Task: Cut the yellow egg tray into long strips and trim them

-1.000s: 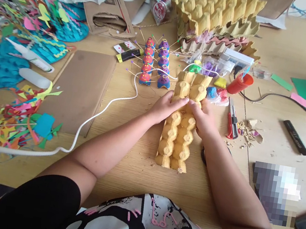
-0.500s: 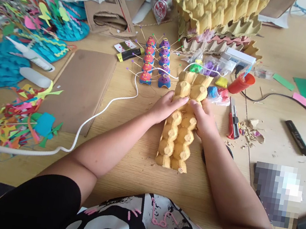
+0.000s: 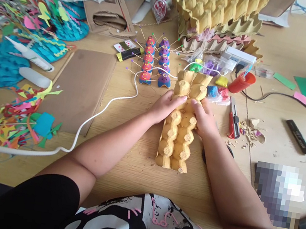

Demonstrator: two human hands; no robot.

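Observation:
A two-row strip of yellow egg carton point(image 3: 177, 134), bumps up, lies lengthwise in front of me on the wooden table. My left hand point(image 3: 168, 107) grips its left edge, thumb on top near the groove between the rows. On the opposite edge my right hand point(image 3: 204, 118) holds it the same way, thumb also on top. The fingers under the carton are hidden. Beyond it stand two painted egg-carton caterpillars, one red point(image 3: 148, 60) and one purple point(image 3: 164, 59), with pins sticking out.
A red utility knife point(image 3: 234, 122) lies right of the carton beside scraps point(image 3: 252, 131). An orange cup point(image 3: 242, 83) stands behind it. Egg trays point(image 3: 217, 12) are stacked at the back. A white cable point(image 3: 107, 107) crosses left, past cardboard point(image 3: 79, 86) and colourful paper scraps point(image 3: 20, 119).
My thumbs have drawn slightly apart over the carton's middle groove. Both hands still hold the carton in nearly the same place.

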